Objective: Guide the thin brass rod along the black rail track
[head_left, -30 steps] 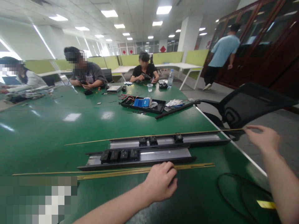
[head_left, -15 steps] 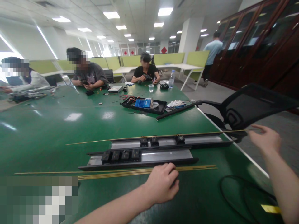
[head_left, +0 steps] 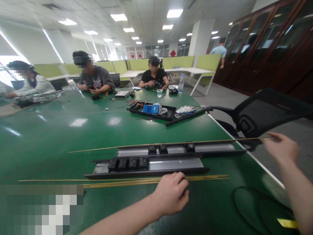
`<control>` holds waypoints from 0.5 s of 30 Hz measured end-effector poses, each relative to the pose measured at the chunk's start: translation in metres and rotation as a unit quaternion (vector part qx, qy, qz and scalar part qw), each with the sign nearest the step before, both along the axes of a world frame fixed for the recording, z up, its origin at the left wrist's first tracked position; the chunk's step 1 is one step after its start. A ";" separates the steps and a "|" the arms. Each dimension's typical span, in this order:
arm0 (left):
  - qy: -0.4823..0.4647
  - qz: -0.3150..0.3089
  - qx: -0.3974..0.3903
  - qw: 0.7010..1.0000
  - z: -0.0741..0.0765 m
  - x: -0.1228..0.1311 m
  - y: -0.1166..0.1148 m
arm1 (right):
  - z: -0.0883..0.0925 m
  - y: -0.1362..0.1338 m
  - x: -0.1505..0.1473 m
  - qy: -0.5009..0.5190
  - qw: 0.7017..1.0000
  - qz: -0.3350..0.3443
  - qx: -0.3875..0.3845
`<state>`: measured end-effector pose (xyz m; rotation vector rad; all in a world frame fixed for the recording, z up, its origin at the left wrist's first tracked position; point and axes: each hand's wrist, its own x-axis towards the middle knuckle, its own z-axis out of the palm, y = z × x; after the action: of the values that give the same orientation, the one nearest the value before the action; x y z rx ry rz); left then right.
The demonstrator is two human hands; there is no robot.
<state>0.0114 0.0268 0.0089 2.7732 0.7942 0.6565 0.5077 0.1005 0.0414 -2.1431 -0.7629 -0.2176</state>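
My right hand (head_left: 283, 147), out past the table's right edge, pinches one end of a long thin brass-coloured rod (head_left: 210, 141). The rod stretches left along the far side of a black-edged metal channel (head_left: 215, 148) carrying 3 black blocks. A second, nearer channel (head_left: 176, 162) holds several black blocks (head_left: 132, 164) at its left part. My left hand (head_left: 172, 192) rests in front of it with curled fingers, over a bundle of similar brass-coloured rods (head_left: 117, 183). Something dark shows between its fingers, too obscured to name.
Beyond the channels stand a black tray (head_left: 168, 114) with a blue finned part (head_left: 151, 108), gloves (head_left: 186, 111) and a black bar (head_left: 184, 118). A black cable (head_left: 234, 204) loops at front right. A mesh chair (head_left: 266, 112) stands right. Co-workers sit across the table.
The view has shifted slightly, and both hands keep nearly the same places on the rods. In the background, a walking person has moved farther away along the cabinets.
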 end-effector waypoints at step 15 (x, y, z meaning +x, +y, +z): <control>-0.006 0.000 0.000 1.000 0.000 0.000 -0.001 | 0.011 -0.002 -0.015 0.036 0.999 -0.010 -0.018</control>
<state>0.0118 0.0262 0.0093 2.7668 0.7928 0.6718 0.4928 0.0983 0.0521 -2.1803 -0.7101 -0.1377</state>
